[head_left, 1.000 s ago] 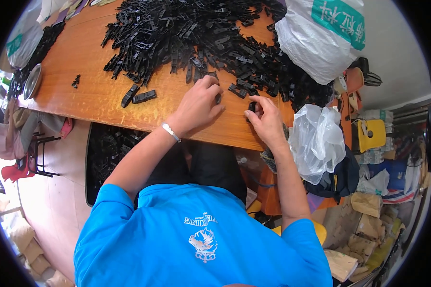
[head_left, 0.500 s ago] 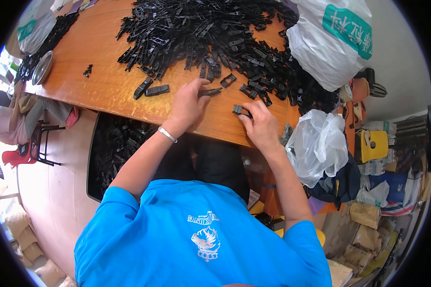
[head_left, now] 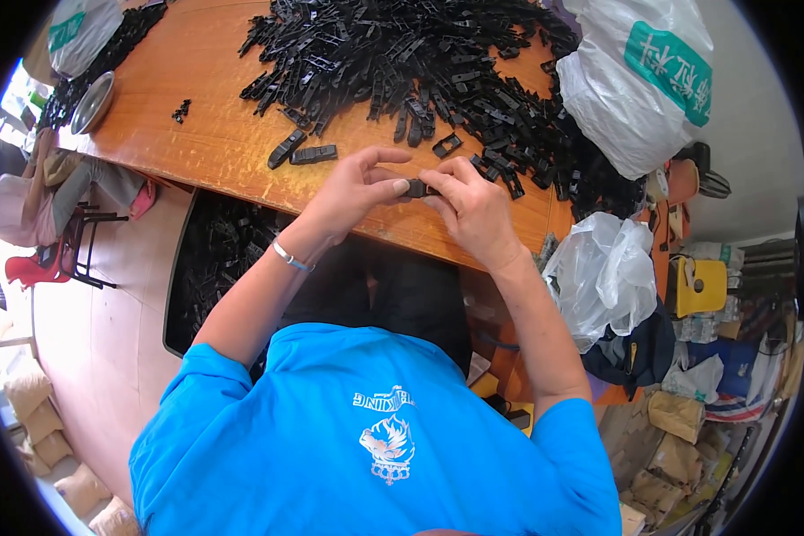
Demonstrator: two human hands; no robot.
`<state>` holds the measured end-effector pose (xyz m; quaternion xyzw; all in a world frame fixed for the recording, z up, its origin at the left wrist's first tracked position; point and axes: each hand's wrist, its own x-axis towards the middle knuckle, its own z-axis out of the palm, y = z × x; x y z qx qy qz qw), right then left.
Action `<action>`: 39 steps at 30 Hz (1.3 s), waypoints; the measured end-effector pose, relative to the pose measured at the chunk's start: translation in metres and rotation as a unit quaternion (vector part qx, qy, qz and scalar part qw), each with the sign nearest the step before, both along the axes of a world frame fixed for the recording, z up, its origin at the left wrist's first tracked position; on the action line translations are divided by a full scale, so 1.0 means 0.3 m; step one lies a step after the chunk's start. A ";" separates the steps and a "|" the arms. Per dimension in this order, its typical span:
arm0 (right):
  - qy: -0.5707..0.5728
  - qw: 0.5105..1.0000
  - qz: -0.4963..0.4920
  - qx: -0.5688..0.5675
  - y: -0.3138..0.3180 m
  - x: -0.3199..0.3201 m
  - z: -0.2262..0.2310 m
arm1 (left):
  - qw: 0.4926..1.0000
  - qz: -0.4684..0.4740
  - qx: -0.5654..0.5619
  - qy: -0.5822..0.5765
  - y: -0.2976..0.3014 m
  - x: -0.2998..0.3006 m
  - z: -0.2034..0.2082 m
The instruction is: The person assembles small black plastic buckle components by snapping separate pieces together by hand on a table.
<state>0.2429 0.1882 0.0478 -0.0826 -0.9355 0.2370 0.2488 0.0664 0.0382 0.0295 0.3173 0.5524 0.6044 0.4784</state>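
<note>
Just above the near edge of the wooden table (head_left: 214, 147), my two hands meet at a small black plastic part (head_left: 417, 188). My left hand (head_left: 355, 192) pinches its left end between thumb and fingers. From the other side, my right hand (head_left: 478, 214) grips it with thumb and forefinger. Fingers cover most of the part, so its full shape is hidden. Beyond my hands lies a large heap of long black plastic parts (head_left: 366, 62). Two loose black parts (head_left: 314, 154) rest left of the heap's near edge, and a frame-like black piece (head_left: 448, 146) lies just beyond my right hand.
A white-and-green plastic bag (head_left: 616, 107) stands at the far right, with a clear plastic bag (head_left: 598, 277) nearer. Below the table's left edge is a bin of black parts (head_left: 228, 259). A metal bowl (head_left: 93, 103) sits far left, near another seated person (head_left: 18, 205).
My right hand has moved left and up with its small part to meet my left hand. The long black piece that showed in my left hand is now mostly covered. The view has shifted slightly.
</note>
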 end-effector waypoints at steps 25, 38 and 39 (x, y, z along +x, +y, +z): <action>-0.023 0.989 -0.121 0.077 0.158 -0.098 -0.118 | 0.890 0.147 -0.060 0.428 -0.166 -0.212 0.009; -0.067 0.991 -0.073 0.088 0.212 -0.093 -0.120 | 0.835 0.259 -0.013 0.485 0.278 -0.107 -0.193; -0.061 0.994 -0.066 0.061 0.191 -0.089 -0.095 | 0.834 0.260 -0.015 0.486 0.260 -0.119 -0.195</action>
